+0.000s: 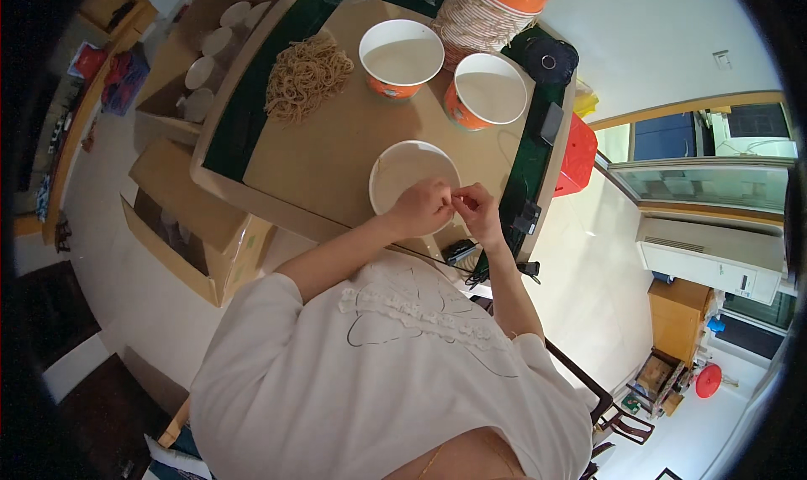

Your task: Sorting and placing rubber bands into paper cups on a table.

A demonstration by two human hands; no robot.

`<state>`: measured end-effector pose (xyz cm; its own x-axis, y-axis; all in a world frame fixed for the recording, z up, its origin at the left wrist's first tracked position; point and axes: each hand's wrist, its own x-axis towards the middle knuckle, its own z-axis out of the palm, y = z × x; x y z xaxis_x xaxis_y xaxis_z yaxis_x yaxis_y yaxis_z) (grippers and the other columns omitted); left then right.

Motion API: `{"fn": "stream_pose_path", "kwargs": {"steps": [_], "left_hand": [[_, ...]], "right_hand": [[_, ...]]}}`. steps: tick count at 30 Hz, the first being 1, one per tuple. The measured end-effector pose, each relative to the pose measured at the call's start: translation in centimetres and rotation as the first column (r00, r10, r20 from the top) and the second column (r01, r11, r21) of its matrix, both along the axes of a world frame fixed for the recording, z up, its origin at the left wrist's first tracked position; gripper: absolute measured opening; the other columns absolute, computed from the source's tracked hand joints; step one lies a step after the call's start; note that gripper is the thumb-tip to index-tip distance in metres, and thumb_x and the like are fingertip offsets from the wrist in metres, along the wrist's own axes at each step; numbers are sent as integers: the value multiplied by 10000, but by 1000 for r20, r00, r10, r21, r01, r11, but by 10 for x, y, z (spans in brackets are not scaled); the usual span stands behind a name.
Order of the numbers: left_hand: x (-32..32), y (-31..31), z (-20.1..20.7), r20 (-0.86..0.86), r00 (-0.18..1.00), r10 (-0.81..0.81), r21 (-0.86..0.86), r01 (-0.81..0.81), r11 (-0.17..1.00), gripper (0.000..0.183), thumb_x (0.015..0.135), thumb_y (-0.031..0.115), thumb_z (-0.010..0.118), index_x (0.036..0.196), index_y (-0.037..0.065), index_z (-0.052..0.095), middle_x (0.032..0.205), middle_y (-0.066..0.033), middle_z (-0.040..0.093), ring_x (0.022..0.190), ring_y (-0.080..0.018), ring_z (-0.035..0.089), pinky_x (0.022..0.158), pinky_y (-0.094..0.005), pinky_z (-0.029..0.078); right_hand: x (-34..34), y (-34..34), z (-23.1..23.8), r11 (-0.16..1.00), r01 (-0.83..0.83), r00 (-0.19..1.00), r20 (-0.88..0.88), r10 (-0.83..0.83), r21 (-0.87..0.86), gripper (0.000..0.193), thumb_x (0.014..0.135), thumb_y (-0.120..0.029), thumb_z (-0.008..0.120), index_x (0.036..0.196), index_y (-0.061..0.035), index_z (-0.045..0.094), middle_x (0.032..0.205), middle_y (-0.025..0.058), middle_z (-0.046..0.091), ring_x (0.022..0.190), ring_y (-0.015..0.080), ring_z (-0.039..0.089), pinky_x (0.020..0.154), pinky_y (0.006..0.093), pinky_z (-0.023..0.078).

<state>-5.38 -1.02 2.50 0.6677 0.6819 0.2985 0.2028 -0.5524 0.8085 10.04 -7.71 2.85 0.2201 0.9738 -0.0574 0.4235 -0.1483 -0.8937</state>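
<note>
My left hand (422,207) is closed over the near side of a white-lined paper bowl (403,171), fingertips pinched. Just to its right, my right hand (477,211) also pinches, its fingertips meeting those of the left. What the fingers hold is too small to make out. A thin tan strand shows near the bowl's far left rim. Beyond stand two more paper bowls, one upright (402,58) and one (487,92) to its right, both orange outside. A tangled heap of tan string-like loops (309,76) lies at the far left of the cardboard sheet.
The cardboard sheet (290,165) covers much of the green-topped table. A tall stack of paper bowls (483,22) stands at the back. A dark round object (551,60) and a phone-like device (551,123) line the right edge. Cardboard boxes (197,228) sit on the floor left.
</note>
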Motion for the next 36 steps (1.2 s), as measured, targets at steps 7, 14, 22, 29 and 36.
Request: {"fn": "stream_pose_path", "kwargs": {"steps": [7, 14, 22, 29, 36], "left_hand": [[-3, 4, -10, 39, 999, 17, -105, -12, 994, 183, 724, 203, 659, 767, 48, 572, 795, -140, 586, 759, -335, 580, 652, -400, 467], [-5, 2, 3, -212, 975, -73, -501, -44, 864, 264, 778, 253, 652, 827, 21, 536, 741, -127, 611, 668, -222, 612, 603, -335, 477], [-7, -3, -7, 19, 1000, 18, -446, -8, 895, 120, 807, 100, 588, 758, 44, 494, 665, -78, 557, 584, -123, 543, 532, -288, 443], [-19, 0, 0, -158, 978, -133, 184, 162, 970, 105, 781, 161, 620, 736, 95, 553, 718, -58, 545, 628, -206, 585, 510, -340, 463], [-8, -11, -13, -182, 983, 7, 381, 63, 923, 115, 766, 214, 630, 757, 110, 581, 742, -66, 531, 672, -247, 590, 500, -358, 471]], "right_hand": [[-2, -5, -2, 1000, 13, 1000, -21, -13, -26, 91, 780, -87, 678, 841, -21, 662, 714, 51, 525, 619, 113, 499, 567, 232, 408], [-3, -9, -4, 1000, 31, 997, -66, -30, 2, 72, 808, -58, 648, 845, 3, 659, 718, 36, 527, 634, 89, 504, 573, 214, 388], [-8, -8, 4, 997, 36, 999, -34, -38, -61, 85, 787, -87, 667, 834, -17, 662, 713, 55, 533, 629, 118, 508, 578, 245, 416], [-8, -8, 1, 996, 30, 997, -74, -36, -79, 79, 831, -63, 622, 848, 9, 649, 742, 40, 528, 632, 84, 501, 574, 211, 398], [-8, -10, -12, 997, 79, 994, -79, -80, -18, 74, 786, -63, 647, 827, -2, 654, 720, 78, 533, 629, 138, 517, 571, 259, 416]]}}
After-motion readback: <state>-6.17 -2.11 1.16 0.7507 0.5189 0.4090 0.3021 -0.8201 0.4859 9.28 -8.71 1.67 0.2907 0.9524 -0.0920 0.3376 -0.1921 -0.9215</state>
